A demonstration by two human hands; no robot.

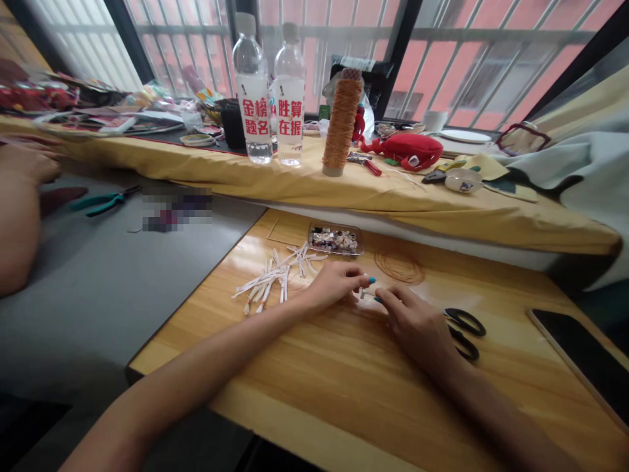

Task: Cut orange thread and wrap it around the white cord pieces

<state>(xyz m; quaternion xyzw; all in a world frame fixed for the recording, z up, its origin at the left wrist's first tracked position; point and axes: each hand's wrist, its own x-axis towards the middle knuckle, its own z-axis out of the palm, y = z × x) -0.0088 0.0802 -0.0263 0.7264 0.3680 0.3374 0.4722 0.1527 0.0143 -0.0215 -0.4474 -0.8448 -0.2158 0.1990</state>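
Over the wooden table [304,367], my left hand [338,283] pinches a small white strip [363,294] between thumb and finger. My right hand [410,321] is just to its right, thumb and forefinger closed close to the strip; a thin line seems to run between the two hands, too fine to name. Several white strips [265,282] with knotted ends lie to the left of my left hand. Behind the hands stands a clear tray of beads [335,240], and beside it a coil of orange cord [399,266]. Black-handled scissors [464,322] lie partly behind my right hand.
A phone [584,360] lies at the table's right. On the yellow-covered ledge [196,167] stand two water bottles [289,98], an orange thread spool [343,124] and a red pouch [415,151]. Teal pliers [105,202] and another person's arm [19,216] are at the left.
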